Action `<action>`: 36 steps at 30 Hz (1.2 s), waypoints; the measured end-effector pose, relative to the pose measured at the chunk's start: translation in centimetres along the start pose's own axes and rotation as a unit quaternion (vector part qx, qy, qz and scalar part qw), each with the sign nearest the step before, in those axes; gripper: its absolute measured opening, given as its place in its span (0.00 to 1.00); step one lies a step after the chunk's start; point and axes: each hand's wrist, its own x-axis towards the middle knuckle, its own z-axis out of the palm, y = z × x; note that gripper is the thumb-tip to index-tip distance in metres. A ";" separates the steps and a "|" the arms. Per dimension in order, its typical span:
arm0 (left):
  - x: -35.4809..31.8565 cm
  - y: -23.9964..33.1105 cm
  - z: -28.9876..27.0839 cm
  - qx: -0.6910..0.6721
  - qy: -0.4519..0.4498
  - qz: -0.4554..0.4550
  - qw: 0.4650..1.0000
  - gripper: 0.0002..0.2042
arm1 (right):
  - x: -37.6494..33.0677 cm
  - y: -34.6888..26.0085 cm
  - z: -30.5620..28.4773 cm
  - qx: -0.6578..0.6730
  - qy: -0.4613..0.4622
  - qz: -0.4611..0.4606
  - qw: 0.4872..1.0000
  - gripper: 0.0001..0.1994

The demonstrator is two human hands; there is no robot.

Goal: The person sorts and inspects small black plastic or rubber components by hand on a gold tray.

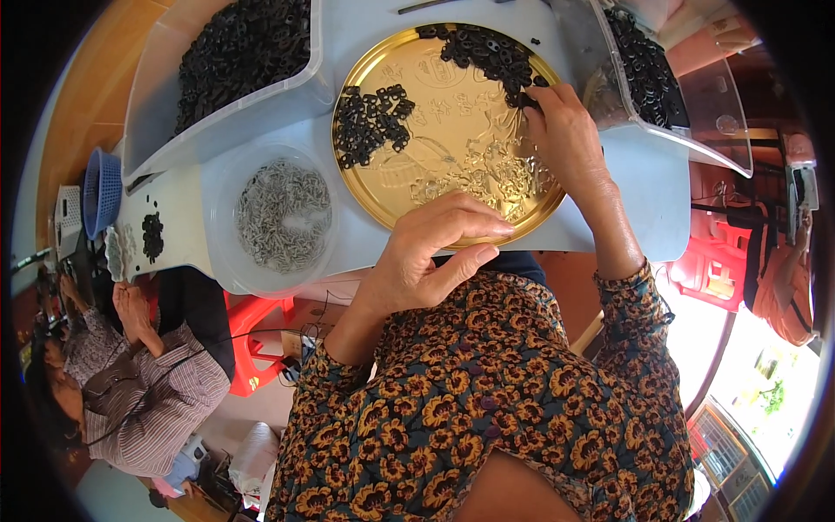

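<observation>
Two heaps of black parts (374, 124) edge my gold tray (430, 83), likely for reach; right hand (567, 135) curls at one, hold unclear; left hand (435, 248) loosely open, empty.

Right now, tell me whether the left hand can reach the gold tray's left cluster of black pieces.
Probably yes: the left hand looks empty, and nothing seems to stand between it and those black pieces.
</observation>
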 end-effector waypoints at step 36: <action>0.0 -0.9 1.0 -0.109 0.134 -0.143 0.975 0.08 | 3.7 -2.3 0.0 0.066 -0.081 -0.120 0.987 0.08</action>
